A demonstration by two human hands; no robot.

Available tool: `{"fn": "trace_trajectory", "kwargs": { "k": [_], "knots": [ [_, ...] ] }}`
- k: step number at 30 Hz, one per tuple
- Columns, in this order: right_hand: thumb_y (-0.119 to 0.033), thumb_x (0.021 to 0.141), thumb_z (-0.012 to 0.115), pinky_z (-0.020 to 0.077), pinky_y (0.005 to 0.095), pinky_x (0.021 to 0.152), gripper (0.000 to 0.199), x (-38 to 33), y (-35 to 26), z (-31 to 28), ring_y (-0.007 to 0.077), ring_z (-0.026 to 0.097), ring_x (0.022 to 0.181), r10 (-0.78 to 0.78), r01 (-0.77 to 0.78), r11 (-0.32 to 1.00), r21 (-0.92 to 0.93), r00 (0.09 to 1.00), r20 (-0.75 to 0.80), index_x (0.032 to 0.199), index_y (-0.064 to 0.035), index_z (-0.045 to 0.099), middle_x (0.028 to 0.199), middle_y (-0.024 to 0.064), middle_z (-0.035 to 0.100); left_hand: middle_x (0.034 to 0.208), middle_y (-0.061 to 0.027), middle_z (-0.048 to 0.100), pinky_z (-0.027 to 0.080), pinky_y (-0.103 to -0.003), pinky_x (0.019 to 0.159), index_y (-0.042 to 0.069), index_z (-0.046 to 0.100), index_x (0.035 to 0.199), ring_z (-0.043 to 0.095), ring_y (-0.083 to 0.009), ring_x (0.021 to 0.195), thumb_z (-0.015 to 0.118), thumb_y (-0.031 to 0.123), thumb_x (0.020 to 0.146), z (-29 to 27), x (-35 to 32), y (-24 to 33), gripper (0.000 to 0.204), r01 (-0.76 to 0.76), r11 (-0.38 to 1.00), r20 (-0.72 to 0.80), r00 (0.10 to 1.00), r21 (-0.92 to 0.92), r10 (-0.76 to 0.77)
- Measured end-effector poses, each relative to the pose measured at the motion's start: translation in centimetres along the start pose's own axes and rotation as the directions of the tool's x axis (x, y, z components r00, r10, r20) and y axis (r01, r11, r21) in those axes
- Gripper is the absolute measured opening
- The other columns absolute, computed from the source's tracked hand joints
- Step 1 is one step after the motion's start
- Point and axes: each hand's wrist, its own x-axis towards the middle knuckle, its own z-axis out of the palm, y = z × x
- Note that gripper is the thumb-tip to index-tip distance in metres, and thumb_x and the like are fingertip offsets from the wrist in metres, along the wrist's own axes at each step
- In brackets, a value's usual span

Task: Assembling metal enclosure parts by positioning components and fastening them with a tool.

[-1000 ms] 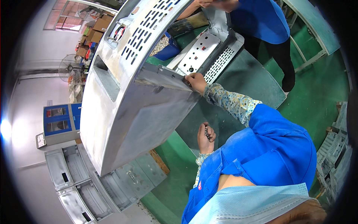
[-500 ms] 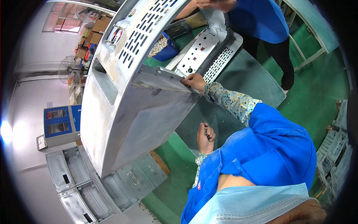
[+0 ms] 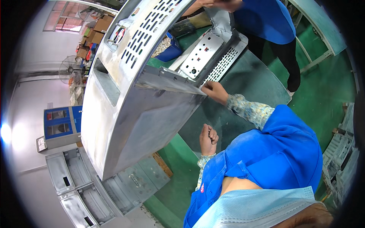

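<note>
My right hand [image 3: 215, 92] is closed in a pinch at the near right corner of a large grey-white sheet-metal housing [image 3: 159, 110]. Its fingertips are beside the housing's flanged edge [image 3: 176, 79], which has small notches or clips along it. What the fingertips hold, if anything, is hidden. Lower down, my left hand [image 3: 208, 140] is curled around several small dark metal pieces [image 3: 210, 133], too small to identify. The housing's upper face carries rows of slots, a round hole and a recessed pocket.
Beyond the housing, a person in blue [image 3: 264, 19] works at a perforated metal part [image 3: 222, 64]. A blue bin of small pale pieces [image 3: 168, 49] stands between. The housing is over a dark grey tabletop [image 3: 253, 78]. Stacked metal panels [image 3: 85, 190] are at lower left, more parts [image 3: 340, 152] at right.
My right hand has moved right and slightly toward me along the flanged edge to the corner. My left hand stays closed in nearly the same place.
</note>
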Motion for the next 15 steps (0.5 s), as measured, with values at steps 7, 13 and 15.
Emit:
{"fn": "trace_trajectory", "kwargs": {
  "k": [7,13,15],
  "knots": [
    [-0.011,0.072,0.060,0.0438,0.0314,0.062,0.021,-7.7,-1.6,-2.5,0.0227,0.055,0.071,-0.352,0.378,0.917,0.129,0.611,0.709,0.093,-0.0045,0.059,0.078,0.0102,0.055,0.048,0.0028,0.034,0.023,-0.019,0.035,0.008,0.046,0.066,0.029,-0.0057,0.040,0.050,0.032,0.084,-0.3,0.2,0.7,0.030,0.082,0.925,0.089,0.988,0.370,-0.124],
    [-0.013,0.070,0.061,0.0439,0.0311,0.060,0.014,-5.5,-0.4,-3.0,0.0221,0.056,0.069,-0.364,0.512,0.858,0.041,0.550,0.752,0.080,-0.0031,0.059,0.074,0.0095,0.056,0.055,-0.0014,0.042,0.026,-0.020,0.036,0.005,0.049,0.075,0.035,-0.0087,0.044,0.046,0.029,0.086,-1.0,0.7,-0.2,0.026,0.198,0.965,0.112,0.969,0.172,-0.219],
    [-0.016,0.071,0.059,0.0443,0.0308,0.060,0.016,-3.2,1.3,-1.9,0.0198,0.056,0.066,-0.341,0.420,0.907,-0.044,0.790,0.509,0.077,-0.0013,0.059,0.072,0.0098,0.057,0.060,-0.0029,0.044,0.027,-0.021,0.037,0.005,0.050,0.080,0.037,-0.0102,0.047,0.044,0.026,0.086,-1.3,1.1,-0.1,0.023,0.176,0.984,0.064,0.983,-0.036,-0.173]
  ]
}}
